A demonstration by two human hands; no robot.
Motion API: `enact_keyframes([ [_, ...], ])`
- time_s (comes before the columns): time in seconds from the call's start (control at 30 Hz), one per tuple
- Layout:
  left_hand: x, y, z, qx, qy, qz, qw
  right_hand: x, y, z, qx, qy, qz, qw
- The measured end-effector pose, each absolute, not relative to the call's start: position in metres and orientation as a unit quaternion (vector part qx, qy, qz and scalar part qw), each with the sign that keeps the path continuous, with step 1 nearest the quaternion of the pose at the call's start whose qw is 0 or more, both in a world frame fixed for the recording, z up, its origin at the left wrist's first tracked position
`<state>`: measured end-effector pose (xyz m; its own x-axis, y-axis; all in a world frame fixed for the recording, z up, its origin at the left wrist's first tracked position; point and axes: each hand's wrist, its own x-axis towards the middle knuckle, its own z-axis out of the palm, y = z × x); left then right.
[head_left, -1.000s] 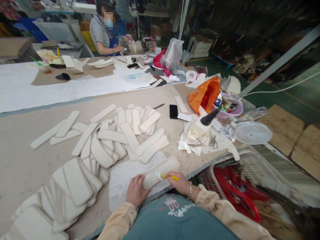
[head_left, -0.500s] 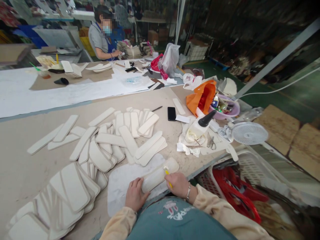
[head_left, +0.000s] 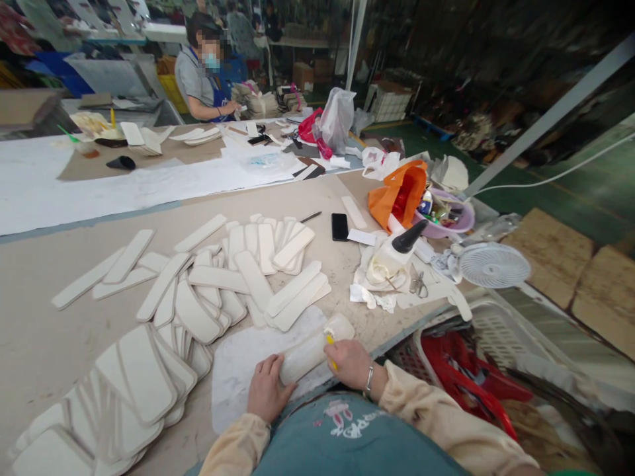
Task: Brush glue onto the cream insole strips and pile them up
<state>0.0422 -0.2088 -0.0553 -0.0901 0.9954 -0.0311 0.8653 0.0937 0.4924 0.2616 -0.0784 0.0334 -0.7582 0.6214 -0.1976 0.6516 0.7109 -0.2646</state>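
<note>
Left hand (head_left: 268, 391): at the near edge of the worktable (head_left: 44, 344), fingers curled over the near end of a long white padded strip (head_left: 310, 349), pinning it flat.
Right hand (head_left: 348, 362): closed round a small yellow-handled brush (head_left: 329, 340), bristle end resting on the strip near its middle.
Padded strip: lying slantwise on a pale, stained backing sheet (head_left: 238, 360), just in front of the body, far end pointing toward the right edge.
Doing it well, as a judgement: firm pressure from the pinning hand so the strip cannot slide; light, even brush strokes along its length; strokes kept over the backing sheet, off the bare tabletop.
Middle of the table: a loose fan of many similar white strips (head_left: 238, 274), overlapping.
Near left corner: a stack of wider rounded pads (head_left: 139, 373).
Right edge: a squeeze bottle with a black nozzle (head_left: 397, 254) on crumpled rags, scissors (head_left: 419, 284) beside it, a small white fan (head_left: 493, 264) overhanging the edge.
Farther back on the right: a black phone (head_left: 340, 226), an orange bag (head_left: 399, 192), a purple basin (head_left: 449, 215) of small items.
Below the right edge: a white plastic basket (head_left: 489, 324) holding something red.
Room: a crowded workshop with a green floor; a second long table behind, papered in white, with another person (head_left: 201, 73) working at its far side.
</note>
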Motion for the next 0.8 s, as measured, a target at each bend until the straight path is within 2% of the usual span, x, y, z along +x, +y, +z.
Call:
enact_keyframes([
  [0.17,0.043,-0.209,-0.056,0.649,0.716,0.182,0.184,0.245,-0.096,0.034,0.259,0.92,-0.292,-0.025],
  [0.33,0.044,-0.21,-0.056,0.645,0.721,0.171,0.188,0.27,-0.086,0.026,0.402,0.806,-0.421,-0.108],
  [0.43,0.044,-0.21,-0.055,0.64,0.725,0.17,0.191,0.3,-0.071,0.022,0.49,0.757,-0.414,-0.124],
  [0.57,0.045,-0.21,-0.056,0.636,0.727,0.169,0.198,0.331,-0.058,0.023,0.524,0.768,-0.339,-0.145],
  [0.7,0.045,-0.209,-0.056,0.631,0.731,0.167,0.196,0.325,-0.068,0.027,0.483,0.83,-0.263,-0.097],
  [0.8,0.046,-0.208,-0.053,0.628,0.733,0.165,0.202,0.303,-0.083,0.029,0.409,0.863,-0.291,-0.064],
])
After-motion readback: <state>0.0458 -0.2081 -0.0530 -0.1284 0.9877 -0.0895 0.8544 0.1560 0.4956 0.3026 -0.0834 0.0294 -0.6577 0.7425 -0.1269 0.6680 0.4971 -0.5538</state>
